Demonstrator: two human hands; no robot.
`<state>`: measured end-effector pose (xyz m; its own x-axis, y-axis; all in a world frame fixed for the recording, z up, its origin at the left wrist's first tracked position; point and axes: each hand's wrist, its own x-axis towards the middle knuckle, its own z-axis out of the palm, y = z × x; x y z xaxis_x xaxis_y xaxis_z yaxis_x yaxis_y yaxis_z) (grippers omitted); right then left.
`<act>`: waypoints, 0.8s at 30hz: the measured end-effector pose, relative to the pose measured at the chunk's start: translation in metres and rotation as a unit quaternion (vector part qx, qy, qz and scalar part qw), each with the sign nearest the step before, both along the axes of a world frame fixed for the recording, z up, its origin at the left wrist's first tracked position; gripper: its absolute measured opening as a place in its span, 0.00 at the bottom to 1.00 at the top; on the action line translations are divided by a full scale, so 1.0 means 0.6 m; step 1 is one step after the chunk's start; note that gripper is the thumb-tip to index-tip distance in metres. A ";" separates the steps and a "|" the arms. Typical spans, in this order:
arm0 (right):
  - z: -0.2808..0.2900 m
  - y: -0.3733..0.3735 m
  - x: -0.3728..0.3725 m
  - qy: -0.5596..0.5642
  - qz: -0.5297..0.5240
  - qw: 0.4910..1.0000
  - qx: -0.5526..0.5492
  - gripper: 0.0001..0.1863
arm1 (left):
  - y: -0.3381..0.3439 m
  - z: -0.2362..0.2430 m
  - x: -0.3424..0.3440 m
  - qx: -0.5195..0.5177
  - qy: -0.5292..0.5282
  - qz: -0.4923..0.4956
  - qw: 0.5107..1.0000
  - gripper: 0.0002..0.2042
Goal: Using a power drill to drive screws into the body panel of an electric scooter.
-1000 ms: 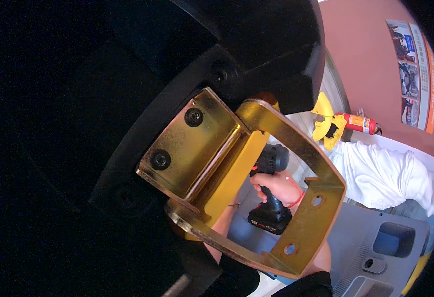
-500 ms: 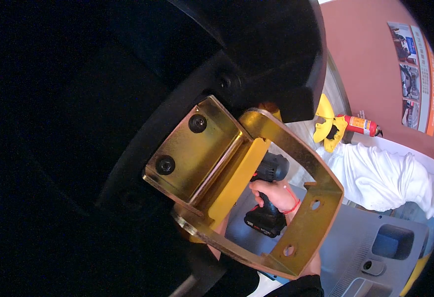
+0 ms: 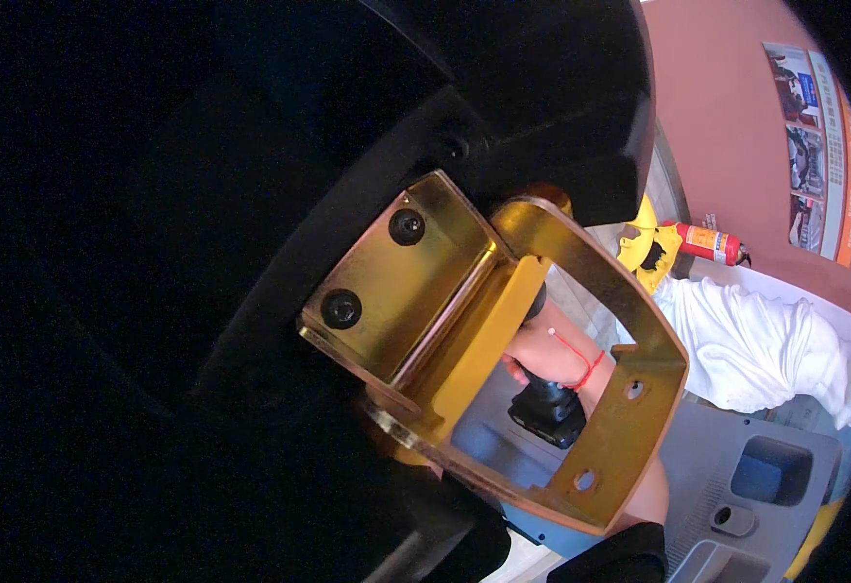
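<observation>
Through the opening of a brass-coloured metal bracket (image 3: 629, 428), my right hand (image 3: 547, 350), with a red cord bracelet at the wrist, is closed around the grip of a black cordless drill (image 3: 549, 418). The drill's battery shows below the hand; its front end is hidden behind a yellow bar (image 3: 489, 345) on the bracket. Two black bolts (image 3: 406, 226) sit in the bracket's plate, which lies against a large black part (image 3: 280, 282). Of my left arm only a sliver of skin shows under the bracket's lower edge; its fingers are hidden.
A grey moulded tray (image 3: 707, 457) with recesses lies below at the right. Beyond it are a bundled white cloth (image 3: 746, 340), a red fire extinguisher (image 3: 707, 243) and a yellow object (image 3: 654, 238). A picture board (image 3: 804, 146) hangs on the reddish-brown wall. Blackness fills the left side.
My right hand and the drill have moved up behind the yellow bar, hiding more of the drill's body. The bracket has shifted slightly up and right in view. Less left-arm skin shows.
</observation>
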<state>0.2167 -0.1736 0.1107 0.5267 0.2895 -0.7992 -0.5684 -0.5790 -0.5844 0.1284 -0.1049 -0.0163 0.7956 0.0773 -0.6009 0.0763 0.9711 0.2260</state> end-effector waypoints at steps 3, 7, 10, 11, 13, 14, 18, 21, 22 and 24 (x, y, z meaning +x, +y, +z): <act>-0.004 -0.002 0.002 -0.010 -0.008 1.000 0.021 0.06 | 0.002 0.006 0.005 -0.010 -0.007 0.011 1.000 0.24; -0.005 -0.015 0.006 0.063 -0.002 0.998 -0.021 0.08 | 0.004 0.015 0.008 -0.050 0.011 0.010 0.999 0.25; -0.004 -0.019 0.009 0.076 0.016 0.996 -0.042 0.14 | 0.006 0.022 0.012 -0.041 -0.015 0.007 0.999 0.26; -0.004 -0.018 0.009 0.058 0.008 0.998 -0.035 0.14 | 0.007 0.024 0.014 -0.052 -0.018 0.009 0.998 0.27; -0.005 -0.014 0.009 0.036 0.001 0.999 -0.025 0.13 | 0.008 0.027 0.016 -0.073 -0.024 0.013 0.997 0.28; -0.005 -0.011 0.010 0.032 0.002 0.999 -0.022 0.13 | 0.008 0.028 0.016 -0.083 -0.031 0.019 0.996 0.29; -0.001 -0.007 0.027 0.117 0.020 0.992 -0.053 0.13 | 0.010 0.022 0.011 -0.138 -0.037 0.038 0.989 0.28; 0.005 -0.004 0.037 0.127 0.034 0.989 -0.070 0.13 | 0.013 0.003 0.006 -0.212 -0.038 0.061 0.975 0.22; 0.006 -0.002 0.040 0.111 0.026 0.992 -0.049 0.13 | 0.014 -0.007 0.005 -0.241 -0.040 0.072 0.967 0.20; 0.009 0.001 0.041 0.093 0.010 0.995 -0.030 0.13 | 0.005 -0.017 -0.007 -0.246 0.001 0.054 0.968 0.15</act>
<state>0.2414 -0.1731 0.1162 0.3633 0.2476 -0.8982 -0.6520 -0.6211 -0.4349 0.1244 -0.1018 -0.0264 0.7971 -0.1362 -0.5883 -0.0312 0.9636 -0.2654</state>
